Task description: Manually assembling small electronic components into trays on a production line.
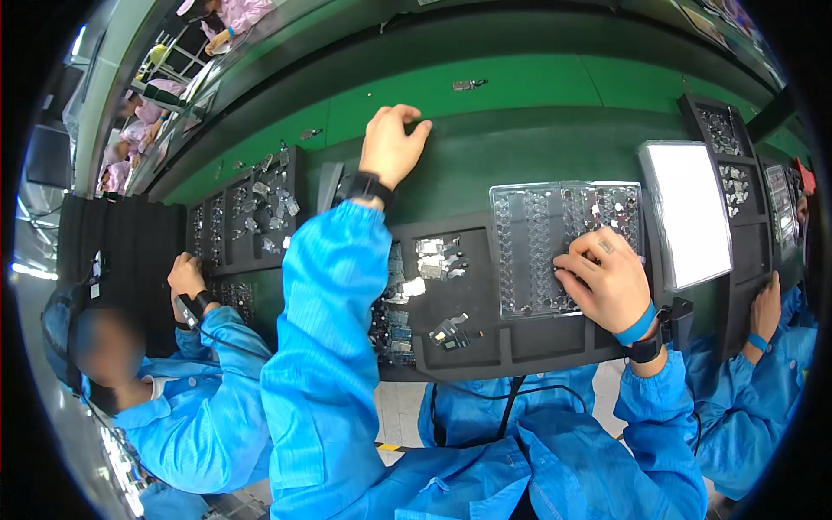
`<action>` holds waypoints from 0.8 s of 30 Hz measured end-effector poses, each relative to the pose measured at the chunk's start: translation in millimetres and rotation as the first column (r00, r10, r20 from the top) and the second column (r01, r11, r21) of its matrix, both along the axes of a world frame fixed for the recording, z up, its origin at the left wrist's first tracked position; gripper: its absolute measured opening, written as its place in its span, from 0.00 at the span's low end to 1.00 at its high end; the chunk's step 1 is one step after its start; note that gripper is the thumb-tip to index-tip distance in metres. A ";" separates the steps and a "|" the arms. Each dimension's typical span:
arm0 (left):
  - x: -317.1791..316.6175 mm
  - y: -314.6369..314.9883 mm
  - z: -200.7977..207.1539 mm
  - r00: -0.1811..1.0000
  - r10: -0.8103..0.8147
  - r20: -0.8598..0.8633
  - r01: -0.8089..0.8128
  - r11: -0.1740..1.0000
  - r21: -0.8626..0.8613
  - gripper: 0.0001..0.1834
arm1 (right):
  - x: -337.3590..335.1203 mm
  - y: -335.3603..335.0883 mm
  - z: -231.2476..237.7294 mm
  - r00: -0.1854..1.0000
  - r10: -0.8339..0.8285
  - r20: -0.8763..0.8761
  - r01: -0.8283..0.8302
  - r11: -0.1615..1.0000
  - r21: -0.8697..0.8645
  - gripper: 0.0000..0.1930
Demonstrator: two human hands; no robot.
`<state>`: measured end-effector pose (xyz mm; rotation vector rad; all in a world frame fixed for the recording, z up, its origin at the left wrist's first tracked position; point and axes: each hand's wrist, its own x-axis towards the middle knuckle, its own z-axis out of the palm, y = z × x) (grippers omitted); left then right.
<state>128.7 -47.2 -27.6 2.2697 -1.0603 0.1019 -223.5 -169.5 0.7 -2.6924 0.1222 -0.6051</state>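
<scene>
My left hand (392,149) reaches out over the green bench (511,143). Its fingers are bent, with a gap between thumb and forefinger, and nothing shows between them. Beyond it on the bench's far strip lies a small metal-and-black electronic part (469,85). My right hand (609,276) is over the right half of a clear plastic blister tray (527,247), fingers drawn together in a pinch. Whatever its fingertips grip is hidden. Small dark and silver parts fill some of the tray's pockets. The tray rests on a black foam tray (477,342) holding loose small parts (439,258).
A white rectangular sheet or lid (690,215) lies right of the blister tray. Further right stands a black divided tray (735,186) of parts. Co-workers in blue sit on both sides; a left-hand co-worker's hand (185,276) is beside another black parts tray (251,208).
</scene>
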 end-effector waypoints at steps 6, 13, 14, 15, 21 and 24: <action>31.8 -46.6 -21.1 0.994 0.100 0.040 -0.102 0.993 0.060 0.22 | -3.0 2.8 -5.9 1.000 0.027 0.009 -0.027 0.999 -0.035 0.08; 29.9 -83.5 -23.8 0.980 -0.101 0.170 0.070 0.981 0.179 0.18 | 0.8 4.1 -10.2 0.999 0.039 0.016 -0.038 0.996 -0.078 0.08; 28.8 -86.2 -23.9 0.981 -0.100 0.169 0.069 0.982 0.176 0.18 | 1.2 3.2 -9.5 0.999 0.040 0.014 -0.039 0.996 -0.080 0.08; 27.9 -88.2 -22.8 0.985 -0.068 0.159 0.044 0.987 0.152 0.16 | 1.4 2.6 -7.6 0.999 0.025 0.033 -0.024 0.999 -0.048 0.08; 35.6 -90.2 -27.2 0.986 -0.078 0.149 0.070 0.996 0.055 0.12 | 2.7 -3.6 11.4 0.986 -0.032 0.165 -0.043 0.900 0.433 0.06; 30.7 -87.8 -16.7 0.990 -0.031 0.135 0.030 0.999 0.011 0.10 | 14.4 0.4 40.4 0.971 -0.085 0.225 -0.104 0.695 0.711 0.02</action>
